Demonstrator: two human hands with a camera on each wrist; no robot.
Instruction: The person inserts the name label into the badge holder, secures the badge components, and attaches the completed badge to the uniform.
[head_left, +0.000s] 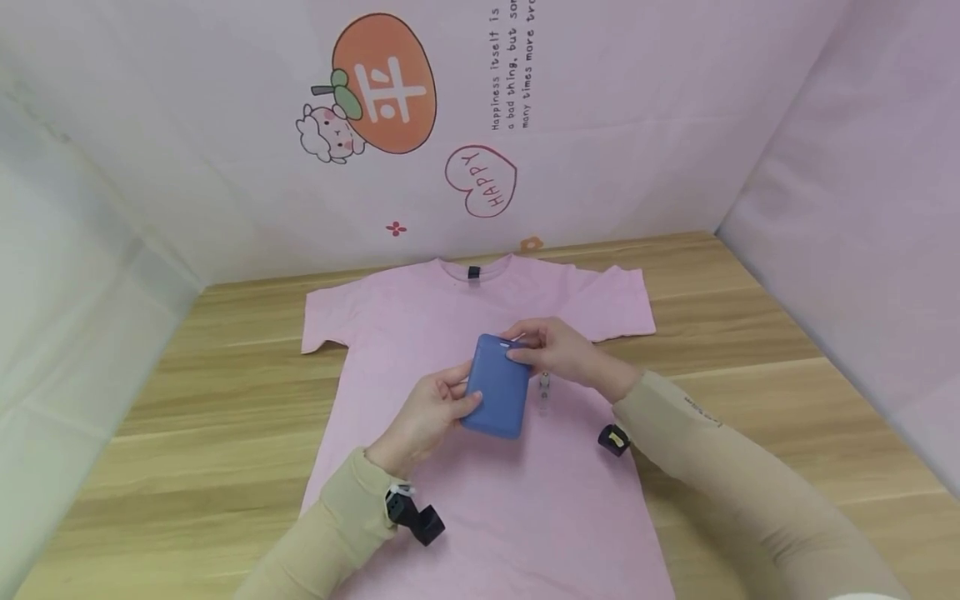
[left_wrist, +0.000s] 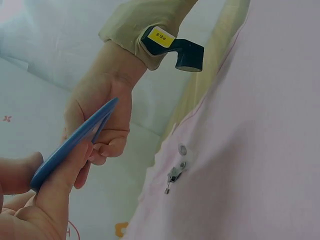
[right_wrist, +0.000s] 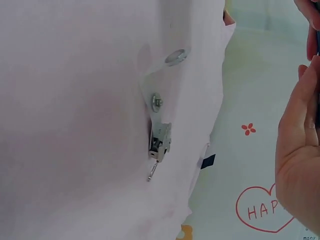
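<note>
A flat blue card holder (head_left: 497,393) is held up over the pink T-shirt (head_left: 405,325), a small slot showing near its top edge. My left hand (head_left: 429,417) pinches its lower left side, thumb on the front. At the upper right corner my right hand (head_left: 558,350) grips it, thumb in front and fingers behind. The left wrist view shows the holder (left_wrist: 70,147) nearly edge-on, with a gap between its layers. Just right of the holder, a metal badge clip (right_wrist: 161,137) with a clear snap strap (right_wrist: 156,82) lies on the shirt.
The shirt lies spread on a wood-grain table (head_left: 247,400), a black label (head_left: 474,272) at its collar. A printed cloth backdrop (head_left: 600,150) stands behind, with pale cloth walls at both sides. Black wrist mounts (head_left: 415,517) jut from the beige sleeves.
</note>
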